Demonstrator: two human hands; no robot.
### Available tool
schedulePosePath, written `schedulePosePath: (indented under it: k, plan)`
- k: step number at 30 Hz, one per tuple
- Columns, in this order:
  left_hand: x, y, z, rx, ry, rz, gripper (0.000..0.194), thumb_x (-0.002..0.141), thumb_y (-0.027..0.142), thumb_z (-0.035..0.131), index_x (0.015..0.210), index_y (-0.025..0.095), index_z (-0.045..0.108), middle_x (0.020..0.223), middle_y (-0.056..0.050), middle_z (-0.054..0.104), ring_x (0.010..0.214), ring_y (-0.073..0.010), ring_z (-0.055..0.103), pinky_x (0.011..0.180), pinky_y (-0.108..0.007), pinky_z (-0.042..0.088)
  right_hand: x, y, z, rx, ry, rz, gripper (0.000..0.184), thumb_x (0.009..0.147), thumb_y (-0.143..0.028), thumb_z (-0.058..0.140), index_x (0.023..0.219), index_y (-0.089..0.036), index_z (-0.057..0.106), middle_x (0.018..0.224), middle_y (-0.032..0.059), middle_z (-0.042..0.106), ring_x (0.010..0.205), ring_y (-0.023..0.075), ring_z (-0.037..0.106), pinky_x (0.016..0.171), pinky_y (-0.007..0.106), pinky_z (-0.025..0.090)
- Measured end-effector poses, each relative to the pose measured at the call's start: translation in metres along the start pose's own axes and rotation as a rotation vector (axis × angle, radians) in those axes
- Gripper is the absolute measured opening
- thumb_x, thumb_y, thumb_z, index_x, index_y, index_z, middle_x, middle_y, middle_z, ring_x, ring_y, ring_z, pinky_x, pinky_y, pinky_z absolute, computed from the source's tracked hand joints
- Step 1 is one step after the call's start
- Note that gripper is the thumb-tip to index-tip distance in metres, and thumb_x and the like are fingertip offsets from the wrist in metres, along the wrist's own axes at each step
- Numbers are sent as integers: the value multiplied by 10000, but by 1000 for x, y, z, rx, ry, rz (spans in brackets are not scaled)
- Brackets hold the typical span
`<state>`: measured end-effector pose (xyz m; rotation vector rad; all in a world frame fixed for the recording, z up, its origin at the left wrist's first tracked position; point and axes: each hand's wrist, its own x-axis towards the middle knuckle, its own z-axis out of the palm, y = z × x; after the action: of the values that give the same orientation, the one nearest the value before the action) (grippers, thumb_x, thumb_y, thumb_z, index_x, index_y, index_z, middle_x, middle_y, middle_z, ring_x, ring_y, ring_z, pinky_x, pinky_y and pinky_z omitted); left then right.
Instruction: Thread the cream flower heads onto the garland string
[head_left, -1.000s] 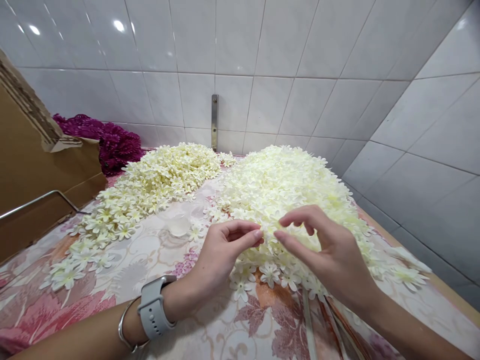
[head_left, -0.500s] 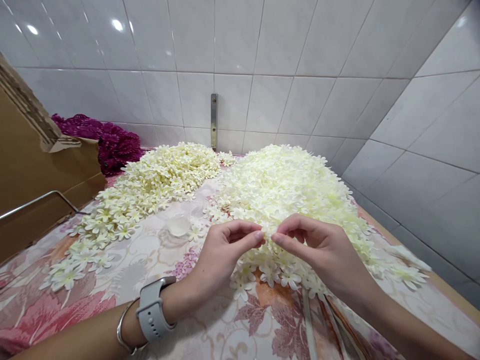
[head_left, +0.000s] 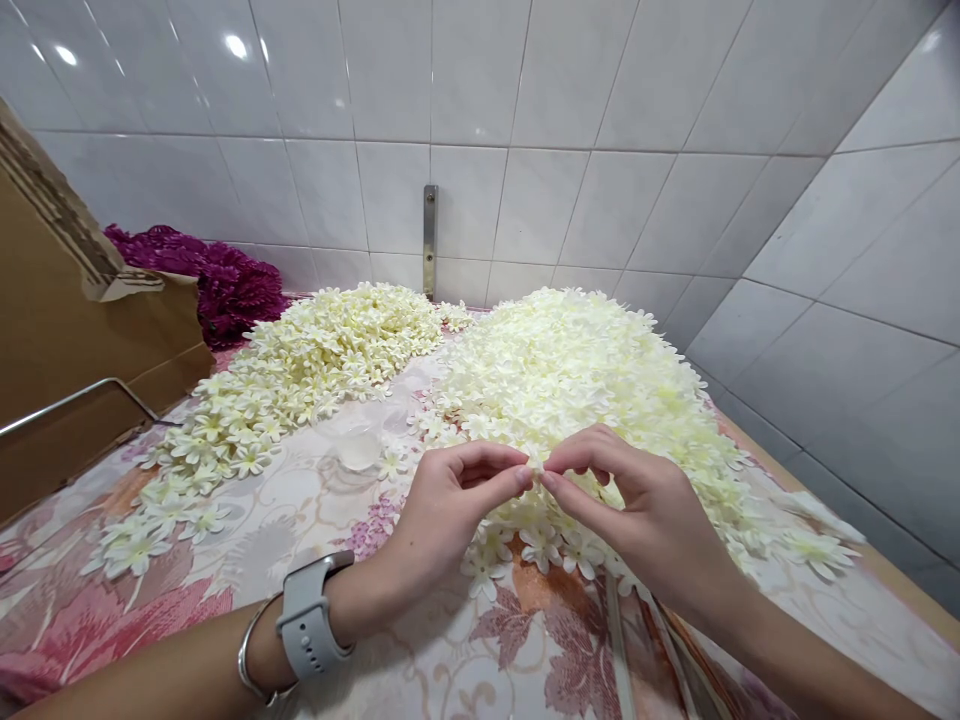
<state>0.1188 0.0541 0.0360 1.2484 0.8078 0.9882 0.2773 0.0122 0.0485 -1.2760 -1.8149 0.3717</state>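
Observation:
My left hand (head_left: pixel 450 505) and my right hand (head_left: pixel 637 510) meet fingertip to fingertip over the near edge of a big heap of cream fabric flowers (head_left: pixel 577 380). Both pinch a small cream flower piece (head_left: pixel 535 465) between thumb and forefinger. A grey watch and a bangle sit on my left wrist. A second, flatter heap of cream flowers (head_left: pixel 300 375) lies to the left. Loose single flowers (head_left: pixel 540 550) lie just under my hands.
A floral cloth (head_left: pixel 225 600) covers the table. A small clear dish (head_left: pixel 358 450) sits between the heaps. Magenta flowers (head_left: pixel 225 280) are piled at the back left beside a cardboard box (head_left: pixel 67 340). White tiled walls close the back and right.
My right hand's fingers have curled in and closed toward my left fingertips; the two pinches now touch. The heaps have not moved.

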Motion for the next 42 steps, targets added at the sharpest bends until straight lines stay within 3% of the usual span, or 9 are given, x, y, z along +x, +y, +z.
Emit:
schedulePosePath:
  k: [7, 10, 12, 16, 18, 27, 32, 36, 42]
  plan:
    - [-1, 2, 0, -13, 23, -29, 52, 693, 205, 731, 717, 158, 727, 722, 0, 697, 706, -99, 610, 665, -179, 463, 2, 1, -5, 101, 7, 201, 196, 808, -368, 609, 676, -225, 624, 667, -2, 606, 617, 146, 523, 568, 287, 404]
    - [0, 2, 0, -55, 59, -61, 67, 683, 211, 741, 721, 159, 725, 723, -2, 697, 700, -101, 616, 664, -186, 467, 4, 4, -7, 37, 157, 226, 167, 835, -378, 567, 823, -238, 658, 813, 24, 655, 707, 171, 567, 596, 297, 432]
    - [0, 1, 1, -76, 69, -72, 74, 672, 214, 748, 717, 160, 724, 721, -3, 698, 700, -105, 621, 670, -193, 472, 4, 4, -7, -50, 233, 164, 182, 837, -355, 561, 951, -249, 654, 922, 40, 663, 812, 196, 585, 647, 314, 453]
    - [-1, 2, 0, -30, 45, -43, 95, 664, 230, 751, 719, 155, 729, 739, -21, 707, 729, -133, 629, 702, -225, 480, 2, 0, -3, -74, 76, -17, 78, 815, -280, 589, 829, -235, 651, 821, 32, 658, 811, 196, 586, 681, 325, 463]
    - [-1, 2, 0, 4, 25, -26, 112, 668, 245, 749, 730, 153, 732, 762, -35, 714, 756, -154, 635, 722, -247, 484, 2, -2, -1, -58, 22, -37, 101, 829, -225, 558, 762, -226, 634, 764, 23, 649, 777, 185, 580, 679, 324, 455]
    - [-2, 3, 0, -6, 21, -37, 88, 686, 232, 734, 729, 156, 724, 748, -24, 703, 740, -143, 628, 709, -235, 479, 1, 0, -5, 31, 13, 147, 155, 818, -296, 597, 680, -226, 600, 695, 2, 611, 659, 159, 541, 598, 300, 415]
    - [-1, 4, 0, -38, 42, -60, 98, 687, 240, 740, 735, 156, 723, 748, -21, 699, 737, -133, 629, 719, -233, 479, 2, 2, -6, -149, 255, 50, 111, 834, -283, 574, 917, -242, 635, 869, 39, 653, 768, 195, 563, 625, 323, 434]
    - [-1, 3, 0, -29, 39, -41, 102, 672, 233, 748, 726, 149, 726, 744, -30, 705, 740, -147, 630, 720, -247, 483, 1, -1, -1, -116, 86, -75, 41, 821, -251, 604, 830, -227, 635, 789, 25, 654, 782, 192, 573, 660, 323, 450]
    - [-2, 1, 0, 4, 9, -23, 103, 660, 238, 755, 717, 157, 723, 748, -26, 709, 752, -156, 636, 715, -247, 483, -3, -5, 3, -72, 47, 7, 102, 815, -184, 572, 730, -221, 613, 699, 3, 625, 695, 164, 555, 610, 303, 434]
